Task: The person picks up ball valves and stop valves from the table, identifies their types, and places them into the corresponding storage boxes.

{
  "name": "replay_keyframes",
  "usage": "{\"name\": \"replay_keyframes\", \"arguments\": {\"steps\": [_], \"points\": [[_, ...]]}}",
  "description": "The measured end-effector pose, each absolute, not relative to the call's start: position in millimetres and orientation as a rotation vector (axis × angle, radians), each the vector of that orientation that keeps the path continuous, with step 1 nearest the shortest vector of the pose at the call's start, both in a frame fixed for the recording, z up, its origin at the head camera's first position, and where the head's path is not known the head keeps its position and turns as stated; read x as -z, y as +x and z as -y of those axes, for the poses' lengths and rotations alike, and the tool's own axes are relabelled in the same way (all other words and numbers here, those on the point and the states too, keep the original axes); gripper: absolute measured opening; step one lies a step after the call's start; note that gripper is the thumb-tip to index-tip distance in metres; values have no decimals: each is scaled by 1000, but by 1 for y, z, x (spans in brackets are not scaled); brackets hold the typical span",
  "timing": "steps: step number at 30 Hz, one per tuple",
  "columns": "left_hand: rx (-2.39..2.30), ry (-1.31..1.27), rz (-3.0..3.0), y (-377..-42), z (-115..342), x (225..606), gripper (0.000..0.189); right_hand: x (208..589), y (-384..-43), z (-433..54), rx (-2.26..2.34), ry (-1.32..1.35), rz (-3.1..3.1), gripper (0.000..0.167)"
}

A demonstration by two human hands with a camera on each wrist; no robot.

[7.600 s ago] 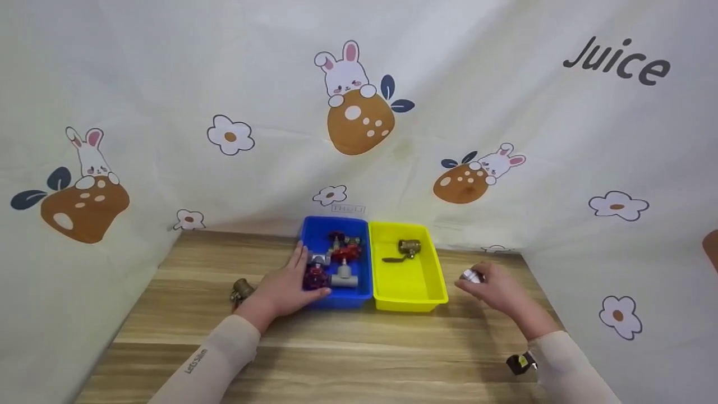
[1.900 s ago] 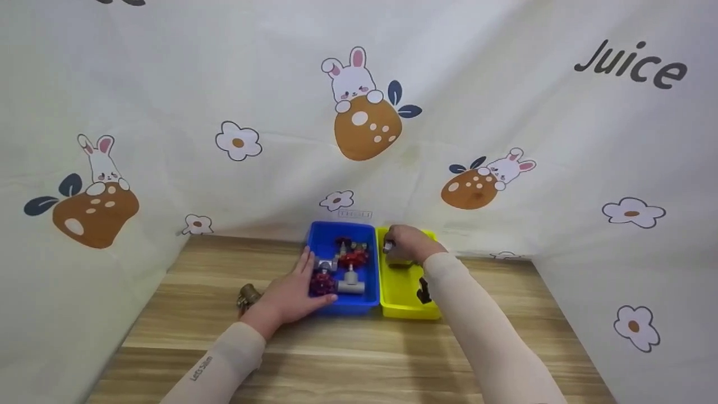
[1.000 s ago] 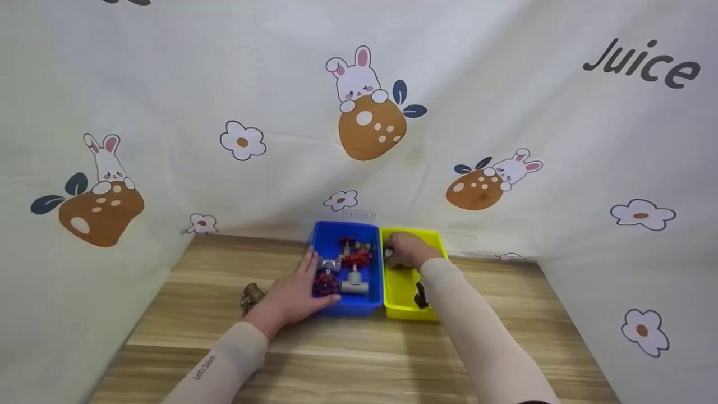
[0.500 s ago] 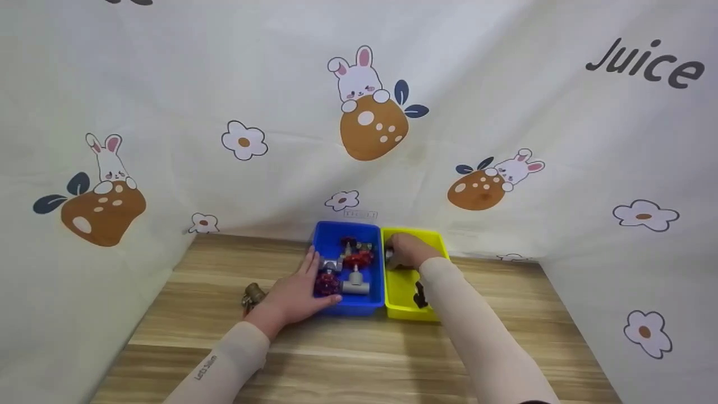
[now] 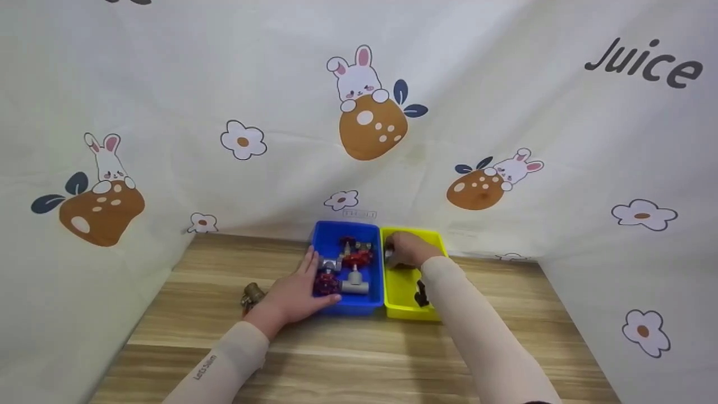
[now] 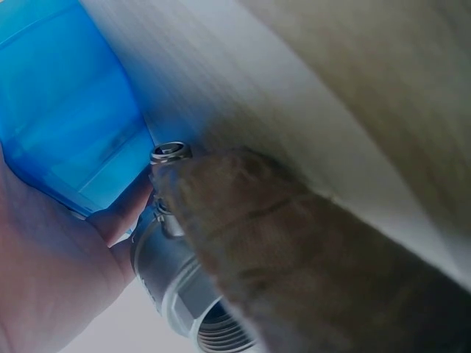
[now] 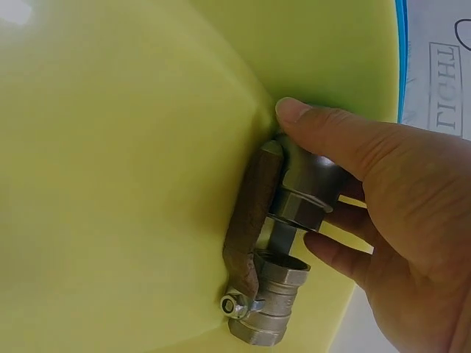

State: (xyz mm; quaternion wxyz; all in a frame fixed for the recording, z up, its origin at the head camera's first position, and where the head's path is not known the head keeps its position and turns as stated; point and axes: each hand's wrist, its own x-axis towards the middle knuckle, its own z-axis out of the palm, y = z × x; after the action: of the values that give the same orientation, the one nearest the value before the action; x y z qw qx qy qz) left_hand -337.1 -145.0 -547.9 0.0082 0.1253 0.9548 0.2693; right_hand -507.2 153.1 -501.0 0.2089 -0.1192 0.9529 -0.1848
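Inside the yellow bin (image 5: 401, 292), my right hand (image 5: 409, 249) grips a silver metal fitting (image 7: 313, 176) with a hexagonal end. In the right wrist view the thumb lies along its top and the fingers curl beneath. Close beside it lies a ball valve (image 7: 268, 301) with a brown lever handle. My left hand (image 5: 291, 297) rests against the near left side of the blue bin (image 5: 373, 252), fingers extended along the wall and thumb over the front rim. Another ball valve (image 5: 253, 294) lies on the table by the left wrist, partly hidden.
Several valves are in the blue bin, among them a red-handled valve (image 5: 358, 258), a dark red handwheel (image 5: 327, 283) and a grey tee-shaped valve body (image 5: 355, 285). The two bins stand side by side near the printed cloth backdrop (image 5: 269, 185).
Since the oldest frame, my right hand has brought the silver fitting from right of the yellow bin into its back left corner. Over the last second both hands have stayed nearly still.
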Motion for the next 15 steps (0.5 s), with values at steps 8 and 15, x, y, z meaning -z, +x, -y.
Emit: {"name": "replay_keyframes", "arguments": {"steps": [8, 15], "points": [[-820, 382, -2980, -341, 143, 549, 133, 482, -495, -172, 488, -328, -2701, 60], [-819, 393, -2988, -339, 145, 549, 133, 468, -474, -191, 441, -540, -2822, 63]]}}
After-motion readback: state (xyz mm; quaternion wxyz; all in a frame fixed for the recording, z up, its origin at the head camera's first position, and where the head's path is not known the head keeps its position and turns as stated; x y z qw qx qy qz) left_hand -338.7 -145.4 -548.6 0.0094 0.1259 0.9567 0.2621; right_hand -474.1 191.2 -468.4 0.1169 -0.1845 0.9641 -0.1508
